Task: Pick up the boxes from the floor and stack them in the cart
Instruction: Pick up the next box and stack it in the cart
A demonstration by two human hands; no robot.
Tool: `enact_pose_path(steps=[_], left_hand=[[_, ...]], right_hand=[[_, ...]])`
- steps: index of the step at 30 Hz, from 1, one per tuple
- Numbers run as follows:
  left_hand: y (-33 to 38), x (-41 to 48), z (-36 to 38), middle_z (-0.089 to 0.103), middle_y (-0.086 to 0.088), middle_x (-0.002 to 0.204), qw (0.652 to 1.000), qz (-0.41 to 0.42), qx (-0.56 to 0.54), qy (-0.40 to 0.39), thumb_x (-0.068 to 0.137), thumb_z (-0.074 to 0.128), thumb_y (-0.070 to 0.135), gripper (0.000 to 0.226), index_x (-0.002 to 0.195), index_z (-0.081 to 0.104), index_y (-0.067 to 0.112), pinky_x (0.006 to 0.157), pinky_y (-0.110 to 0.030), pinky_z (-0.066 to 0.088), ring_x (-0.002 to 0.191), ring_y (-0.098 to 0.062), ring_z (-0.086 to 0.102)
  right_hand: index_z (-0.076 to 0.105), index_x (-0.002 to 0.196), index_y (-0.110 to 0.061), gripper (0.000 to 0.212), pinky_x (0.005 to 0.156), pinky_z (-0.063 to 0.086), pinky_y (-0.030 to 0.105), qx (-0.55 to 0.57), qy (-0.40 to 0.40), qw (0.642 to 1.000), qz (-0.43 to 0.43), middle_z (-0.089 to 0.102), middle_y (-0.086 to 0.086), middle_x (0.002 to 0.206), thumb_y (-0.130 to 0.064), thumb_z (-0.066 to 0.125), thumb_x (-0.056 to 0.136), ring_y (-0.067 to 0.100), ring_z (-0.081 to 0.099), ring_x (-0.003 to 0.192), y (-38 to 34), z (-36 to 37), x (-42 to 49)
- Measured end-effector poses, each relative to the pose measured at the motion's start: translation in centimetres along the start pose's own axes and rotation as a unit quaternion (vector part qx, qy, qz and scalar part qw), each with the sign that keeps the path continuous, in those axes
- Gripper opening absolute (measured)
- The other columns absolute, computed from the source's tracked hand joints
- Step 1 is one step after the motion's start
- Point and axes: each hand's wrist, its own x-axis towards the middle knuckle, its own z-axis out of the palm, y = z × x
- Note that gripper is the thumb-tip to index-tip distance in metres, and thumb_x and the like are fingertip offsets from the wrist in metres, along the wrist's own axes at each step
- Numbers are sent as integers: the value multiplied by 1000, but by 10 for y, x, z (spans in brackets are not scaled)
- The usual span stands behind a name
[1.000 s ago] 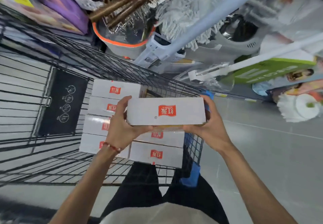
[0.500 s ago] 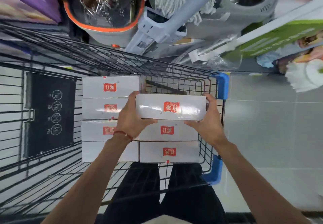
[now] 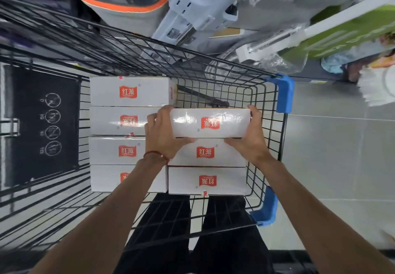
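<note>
Gleaming white box (image 3: pixel 210 123), red logo, gripped at both ends.

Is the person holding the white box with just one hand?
No, the left hand and the right hand each grip one end of the white box.

Glossy film-wrapped box (image 3: pixel 210 123); black wire-metal cart (image 3: pixel 265 111) with blue plastic corners (image 3: pixel 283 93).
</note>
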Motion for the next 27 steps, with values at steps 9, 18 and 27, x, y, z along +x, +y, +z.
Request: enact_pose_path(steps=[9, 18, 27], left_hand=[[-10, 0, 0, 34, -8, 142, 996, 4, 85, 14, 60, 82, 65, 104, 145, 36, 28, 102, -47, 40, 125, -31, 36], [0, -29, -15, 27, -8, 151, 998, 21, 62, -17, 78, 76, 52, 94, 154, 26, 27, 106, -48, 43, 132, -31, 35], [44, -114, -19, 48, -4, 141, 989, 40, -138, 27, 91, 71, 29, 62, 146, 44, 25, 104, -39, 48, 122, -20, 53]], right_hand=[[9, 159, -37, 131, 118, 42, 47, 26, -8, 1000, 2, 45, 0, 149, -18, 94, 61, 19, 44, 141, 4, 12, -4], [37, 155, -24, 77, 123, 35, 42, 76, 85, 993, -10, 40, -7, 154, -8, 76, 91, 11, 39, 143, 0, 14, -66], [67, 124, -27, 35, 102, 46, 18, 153, 154, 969, -117, 63, -18, 124, -5, 66, 97, -4, 58, 119, 18, -16, -165]])
